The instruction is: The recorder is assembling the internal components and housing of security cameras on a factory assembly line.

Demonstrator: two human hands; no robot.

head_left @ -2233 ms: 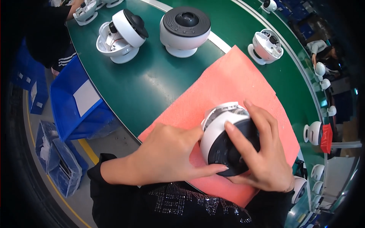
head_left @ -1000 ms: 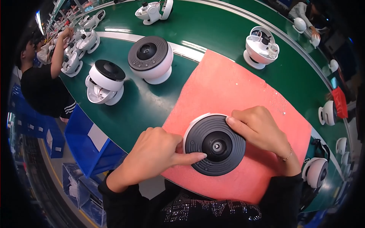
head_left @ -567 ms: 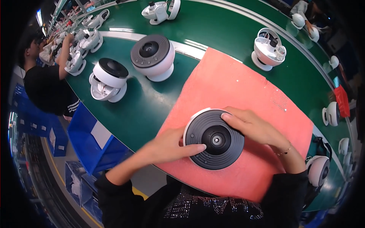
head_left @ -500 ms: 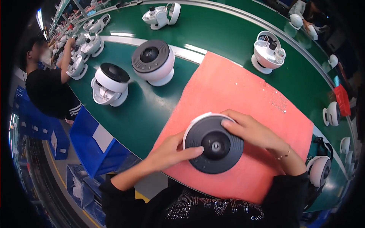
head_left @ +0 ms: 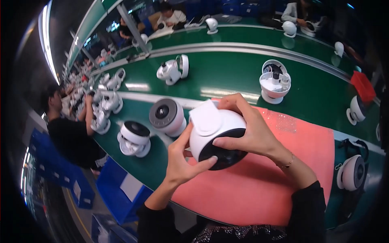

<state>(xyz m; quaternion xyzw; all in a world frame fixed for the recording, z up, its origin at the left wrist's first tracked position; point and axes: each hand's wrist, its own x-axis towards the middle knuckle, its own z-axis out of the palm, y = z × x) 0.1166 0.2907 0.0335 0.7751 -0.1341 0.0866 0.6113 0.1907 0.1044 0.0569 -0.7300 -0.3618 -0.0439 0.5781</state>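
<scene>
Held up over the pink mat [head_left: 243, 194] is a round white appliance housing [head_left: 234, 120] with a glossy black face. A flat white rounded piece [head_left: 205, 118] juts from its upper left side. My left hand [head_left: 179, 160] grips the lower left, thumb at the edge of the black face. My right hand [head_left: 253, 135] wraps the right side, thumb across the black face and fingers over the top. The fingertips behind the housing are hidden. Left of it on the green bench stand a similar appliance with a grey ringed top [head_left: 167, 117] and an opened one [head_left: 133, 137].
Farther back on the green belt [head_left: 227, 69] stand two opened white units [head_left: 275, 83] [head_left: 172, 71]. A unit with a dark face [head_left: 351, 172] and a black cord are at right. A co-worker [head_left: 69, 125] sits at left, near a blue bin [head_left: 117, 190].
The appliance has been raised off the mat and turned, so its white side and flat piece now show instead of the grey ringed top. Both hands stay on it. The view has tilted up.
</scene>
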